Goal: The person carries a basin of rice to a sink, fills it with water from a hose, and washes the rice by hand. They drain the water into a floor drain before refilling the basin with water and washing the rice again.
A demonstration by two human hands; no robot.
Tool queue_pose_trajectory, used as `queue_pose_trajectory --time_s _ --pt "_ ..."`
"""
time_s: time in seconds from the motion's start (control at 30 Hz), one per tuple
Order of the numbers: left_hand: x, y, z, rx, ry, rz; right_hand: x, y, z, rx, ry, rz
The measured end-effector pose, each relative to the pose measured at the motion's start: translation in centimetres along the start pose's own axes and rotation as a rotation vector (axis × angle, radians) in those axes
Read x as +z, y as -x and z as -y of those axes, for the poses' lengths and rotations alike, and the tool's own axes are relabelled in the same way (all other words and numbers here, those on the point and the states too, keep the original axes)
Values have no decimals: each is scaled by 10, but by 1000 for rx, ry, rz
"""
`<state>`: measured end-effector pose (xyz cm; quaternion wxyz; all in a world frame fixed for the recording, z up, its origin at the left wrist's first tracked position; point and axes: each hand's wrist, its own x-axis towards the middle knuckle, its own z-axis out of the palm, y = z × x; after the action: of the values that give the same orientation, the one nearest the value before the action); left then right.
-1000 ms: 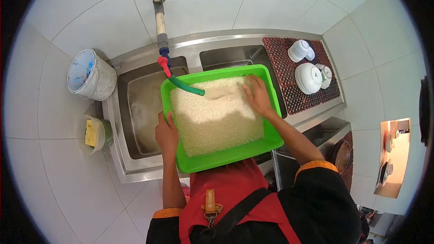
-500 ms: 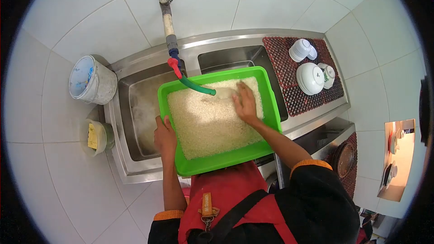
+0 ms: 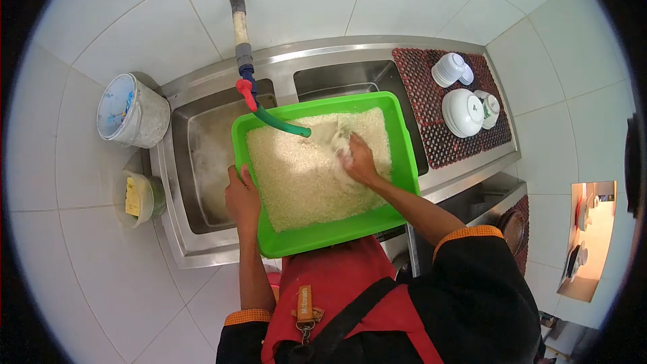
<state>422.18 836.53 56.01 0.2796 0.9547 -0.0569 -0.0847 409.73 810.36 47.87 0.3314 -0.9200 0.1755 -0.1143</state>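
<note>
A bright green rectangular tub (image 3: 406,155) full of white rice (image 3: 303,182) rests slightly tilted over the sink, close to my red apron. My left hand (image 3: 243,195) is closed on the tub's left rim, thumb up along the edge. Inside the tub, toward the right, my right hand (image 3: 360,164) is in the rice with its fingers curled around some of it; whitish, blurred grains or water show at the fingertips. The end of a green hose (image 3: 283,125) hangs over the rice, left of my right hand.
The hose joins a pipe (image 3: 240,27) with a red valve handle (image 3: 247,94). Left of the cloudy-watered sink basin (image 3: 202,155) are a white bucket (image 3: 135,111) and a small container holding a yellow sponge (image 3: 132,197). White bowls (image 3: 464,113) stand on a dark red mat (image 3: 431,135) at right.
My right hand has gone from lying spread on the rice to curled fingers stirring up a pale splash. My left hand stays on the rim. The view has shifted slightly.
</note>
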Motion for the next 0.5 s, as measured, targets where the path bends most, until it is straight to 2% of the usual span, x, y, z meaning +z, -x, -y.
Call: queue_pose_trajectory --time_s 0.03,0.1,0.13,0.17,0.23,0.27,0.3,0.37,0.5 --pt "0 0 0 2 -1 2 -7 7 13 3 0 -1" --pt "-1 1 -1 5 15 -21 -13 21 34 -20 -9 206" --pt "-1 1 -1 3 13 -26 -15 29 30 -155 136 292" --pt "0 2 -1 21 11 -47 -19 30 29 -159 131 293" --pt "0 1 1 34 4 -72 -23 29 31 -227 463 183" --pt "0 1 1 28 13 -52 -20 22 30 -92 419 193" --pt "-1 0 1 24 22 -30 -15 11 30 -93 414 198" --pt "2 -1 4 21 -3 -29 -3 -6 32 31 131 453" --pt "-1 0 -2 1 -33 -26 6 17 45 -60 116 329"
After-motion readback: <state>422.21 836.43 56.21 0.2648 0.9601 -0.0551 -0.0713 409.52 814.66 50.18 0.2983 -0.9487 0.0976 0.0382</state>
